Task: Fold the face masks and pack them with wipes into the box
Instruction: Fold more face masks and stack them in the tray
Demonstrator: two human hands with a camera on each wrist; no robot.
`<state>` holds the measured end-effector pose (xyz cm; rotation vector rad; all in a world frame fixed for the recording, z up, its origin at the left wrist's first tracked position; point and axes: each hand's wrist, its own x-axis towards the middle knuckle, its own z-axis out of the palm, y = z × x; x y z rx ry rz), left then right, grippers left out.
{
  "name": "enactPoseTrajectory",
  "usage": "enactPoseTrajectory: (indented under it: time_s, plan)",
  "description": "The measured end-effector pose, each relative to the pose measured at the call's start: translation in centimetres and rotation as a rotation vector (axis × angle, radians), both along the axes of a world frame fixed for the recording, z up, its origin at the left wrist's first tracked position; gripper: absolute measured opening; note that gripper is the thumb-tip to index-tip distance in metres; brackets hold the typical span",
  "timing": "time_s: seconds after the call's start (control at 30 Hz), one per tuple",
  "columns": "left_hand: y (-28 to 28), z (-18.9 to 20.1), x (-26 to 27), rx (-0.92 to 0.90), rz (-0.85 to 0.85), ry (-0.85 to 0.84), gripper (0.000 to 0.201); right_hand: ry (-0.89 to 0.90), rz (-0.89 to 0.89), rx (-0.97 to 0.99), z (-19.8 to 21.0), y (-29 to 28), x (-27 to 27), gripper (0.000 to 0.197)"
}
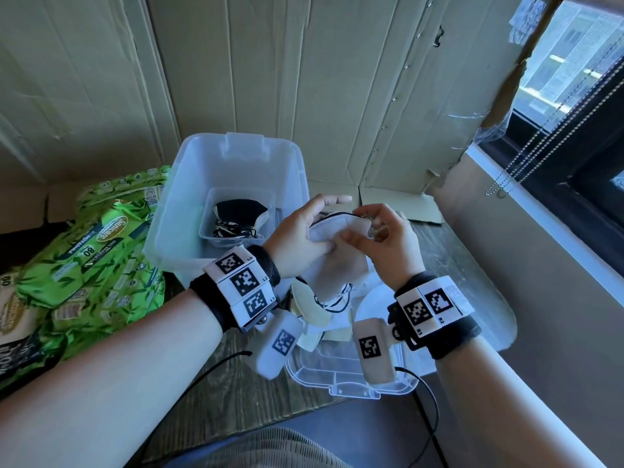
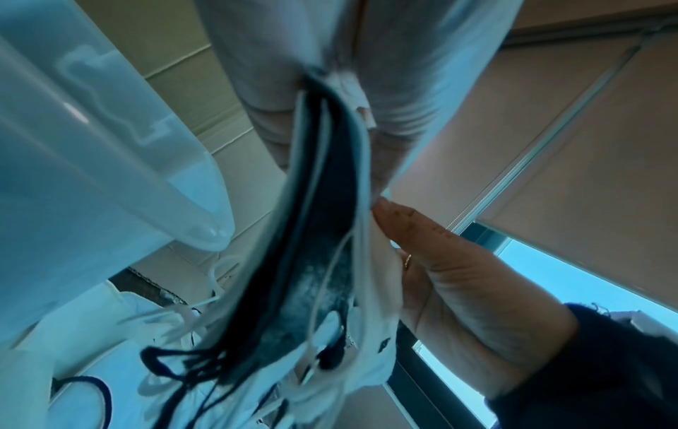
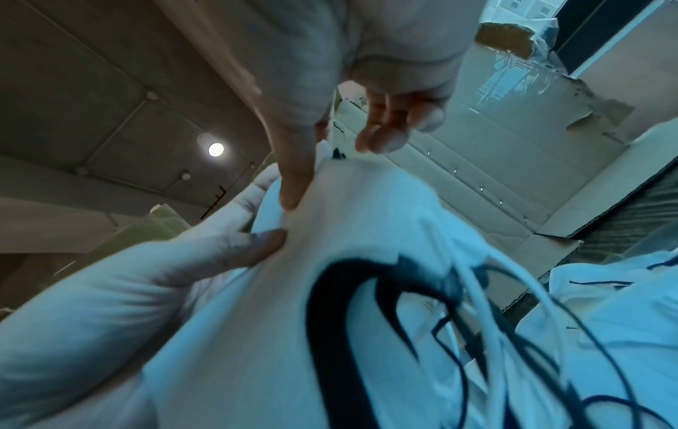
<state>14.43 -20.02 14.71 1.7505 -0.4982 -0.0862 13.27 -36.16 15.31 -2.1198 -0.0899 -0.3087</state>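
I hold a white and beige face mask [image 1: 341,265] up over the table between both hands. My left hand [image 1: 326,224] pinches its left side, thumb in front and fingers stretched out behind. My right hand [image 1: 358,224] pinches the top right edge, thumb on the front face. The left wrist view shows the mask [image 2: 322,209] edge-on with dark inner layers and dangling ear loops. In the right wrist view both thumbs lie on the mask [image 3: 366,220]. The clear plastic box [image 1: 189,184] stands open behind, and its inner tray holds a folded black mask [image 1: 241,212].
Green wipes packs [image 1: 101,251] are stacked on the left. A loose pile of masks [image 1: 317,315] lies under my hands, partly on the clear box lid [image 1: 351,383]. Cardboard sheets line the back wall. A window with a bead chain [image 1: 540,130] is on the right.
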Motion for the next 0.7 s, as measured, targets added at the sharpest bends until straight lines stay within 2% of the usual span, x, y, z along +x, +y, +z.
enactPoseTrajectory:
  time_s: [0.13,0.2,0.3,0.43,0.53,0.67,0.7]
  plan:
    - [-0.13,-0.51,0.18,0.021,0.022,0.011,0.060,-0.159,-0.063,-0.121,-0.23,-0.21,-0.19,0.022]
    - [-0.19,-0.51,0.16,0.029,0.047,0.012,0.054,-0.236,-0.039,-0.107,-0.45,-0.19,-0.39,0.014]
    - [-0.23,-0.18,0.26,0.078,0.083,0.012,0.036,-0.127,0.059,0.023,-0.68,-0.31,-0.55,0.029]
    - [-0.21,0.29,-0.06,0.096,0.080,0.088,0.012,-0.010,0.156,0.250,-0.45,-0.38,-0.70,0.036]
    - [-0.24,0.34,-0.35,0.070,0.053,0.144,0.013,0.026,0.179,0.302,-0.57,-0.47,-0.18,0.057]
    - [-0.25,0.30,-0.58,0.080,0.023,0.171,0.021,0.057,0.140,0.263,-0.66,-0.88,0.15,0.064]
    - [-0.23,0.28,-0.66,0.082,0.012,0.163,0.028,0.059,0.102,0.237,-0.73,-0.90,0.26,0.066]
